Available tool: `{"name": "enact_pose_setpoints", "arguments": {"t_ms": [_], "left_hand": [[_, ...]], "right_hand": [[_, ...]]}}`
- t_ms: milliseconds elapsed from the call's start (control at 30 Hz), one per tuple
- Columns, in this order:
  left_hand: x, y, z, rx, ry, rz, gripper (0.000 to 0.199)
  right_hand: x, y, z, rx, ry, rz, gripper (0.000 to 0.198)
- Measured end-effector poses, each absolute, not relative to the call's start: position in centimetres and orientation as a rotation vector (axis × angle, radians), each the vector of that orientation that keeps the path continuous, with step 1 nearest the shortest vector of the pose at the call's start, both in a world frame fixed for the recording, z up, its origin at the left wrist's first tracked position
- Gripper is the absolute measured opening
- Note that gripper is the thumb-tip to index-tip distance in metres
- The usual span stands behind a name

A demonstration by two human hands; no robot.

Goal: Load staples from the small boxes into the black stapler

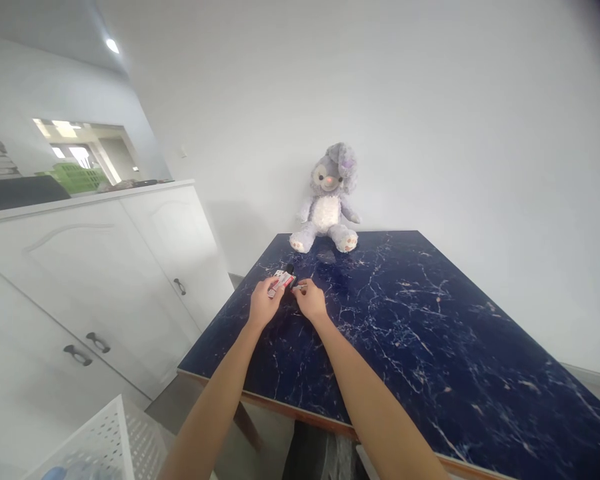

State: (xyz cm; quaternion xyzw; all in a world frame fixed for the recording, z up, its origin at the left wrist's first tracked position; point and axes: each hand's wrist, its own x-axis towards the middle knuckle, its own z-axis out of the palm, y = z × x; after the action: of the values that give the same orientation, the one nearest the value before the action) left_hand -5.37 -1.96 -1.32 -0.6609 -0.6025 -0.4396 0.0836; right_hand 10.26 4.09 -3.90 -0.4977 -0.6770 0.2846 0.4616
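Note:
My left hand point(265, 303) is closed on a small red-and-white printed packet point(281, 281), holding it tilted above the table's left half. Just to its right, my right hand point(310, 299) is closed, thumb and fingers pinched round something small and pale, too small to name. Between the hands and slightly beyond them is a small black object point(291, 269), partly hidden by the packet. Whether either hand touches it I cannot tell.
A grey plush rabbit point(326, 212) sits at the back of the dark blue marbled table point(405, 333), against the wall. White cabinets point(105, 267) stand to the left. A white perforated basket point(110, 433) is at the lower left, below the table.

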Motion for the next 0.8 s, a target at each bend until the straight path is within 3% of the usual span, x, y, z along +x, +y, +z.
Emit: {"name": "enact_pose_setpoints", "arguments": {"t_ms": [267,533,800], "left_hand": [[-4.8,-1.6,-1.8,-2.068,-1.766,-1.171,0.029],[-3.1,-1.3,-1.9,-2.113,-1.671,-0.983,0.032],[-1.8,-0.7,-2.6,-2.150,-1.540,-0.740,0.024]], "right_hand": [[12.5,7.6,-4.4,-1.157,-1.937,0.500,0.013],[13.2,7.8,-4.5,-1.186,-1.929,0.637,0.050],[13.6,6.9,-4.1,-1.105,-1.915,0.718,0.050]]}}
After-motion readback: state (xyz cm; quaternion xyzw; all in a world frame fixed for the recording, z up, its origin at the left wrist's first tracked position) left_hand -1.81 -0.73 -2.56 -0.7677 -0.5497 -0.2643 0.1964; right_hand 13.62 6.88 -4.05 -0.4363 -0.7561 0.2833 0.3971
